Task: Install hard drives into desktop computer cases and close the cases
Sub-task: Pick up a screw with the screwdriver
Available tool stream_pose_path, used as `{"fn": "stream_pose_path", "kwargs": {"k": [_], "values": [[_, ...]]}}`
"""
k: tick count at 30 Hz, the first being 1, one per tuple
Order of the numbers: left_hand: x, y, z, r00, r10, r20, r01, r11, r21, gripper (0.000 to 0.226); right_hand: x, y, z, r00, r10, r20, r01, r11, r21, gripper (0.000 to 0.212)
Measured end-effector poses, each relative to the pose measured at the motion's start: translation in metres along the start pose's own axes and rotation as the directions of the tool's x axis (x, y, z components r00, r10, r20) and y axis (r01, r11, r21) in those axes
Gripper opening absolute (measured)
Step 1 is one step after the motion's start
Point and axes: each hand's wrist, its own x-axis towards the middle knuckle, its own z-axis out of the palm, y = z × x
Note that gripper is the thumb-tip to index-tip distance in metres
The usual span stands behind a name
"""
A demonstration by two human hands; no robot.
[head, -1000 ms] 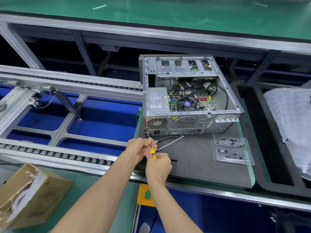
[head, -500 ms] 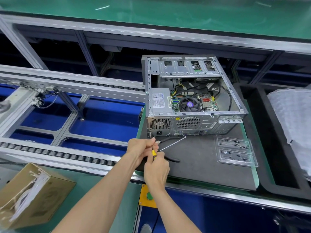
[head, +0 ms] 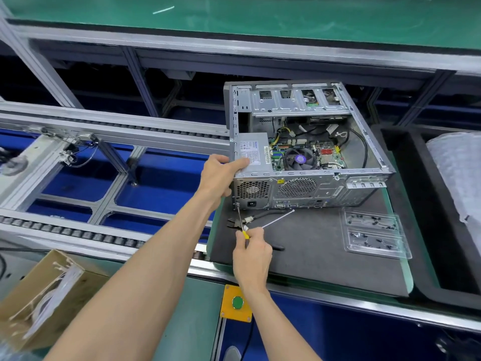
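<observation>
Gripping the yellow-handled screwdriver (head: 243, 228), my right hand (head: 252, 259) is pressing its tip against the lower rear corner of the open grey metal computer case (head: 309, 188), which is lying on the dark foam mat (head: 312, 251) on the counter. My left hand (head: 221, 175) is now clamping the case's near top corner; half a second ago it was pinching the shaft beside my right. That is steadying the case for driving, I judge.

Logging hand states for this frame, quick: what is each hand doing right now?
Left hand: grips the near left top corner of the computer case.
Right hand: holds the yellow-handled screwdriver, tip at the case's rear lower left corner.
</observation>
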Motion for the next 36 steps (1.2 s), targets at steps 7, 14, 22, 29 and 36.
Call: {"fn": "stream_pose_path", "kwargs": {"k": [7,14,22,29,36], "values": [[0.009,-0.009,0.001,1.0,0.023,0.008,-0.023,0.996,-0.083,0.059,0.006,0.002,0.003,0.976,0.211,0.043,-0.215,0.944,0.25,0.015],[0.01,-0.009,0.0,1.0,0.011,0.015,-0.01,0.997,-0.079,0.055,0.005,-0.005,0.003,0.849,0.443,0.289,-0.501,0.501,0.705,0.017],[0.006,-0.009,0.0,1.0,0.016,0.015,-0.014,0.995,-0.098,0.051,-0.001,-0.001,0.002,0.996,-0.092,-0.004,0.087,0.962,-0.26,0.031],[0.006,-0.009,0.0,1.0,0.021,0.015,-0.02,0.995,-0.094,0.055,0.006,-0.002,0.002,0.84,0.415,0.35,-0.541,0.581,0.608,0.024],[0.004,-0.009,0.0,1.0,0.013,0.019,-0.011,0.995,-0.103,0.053,0.003,0.005,0.005,0.998,-0.037,-0.051,0.038,0.999,0.018,0.016]]}}
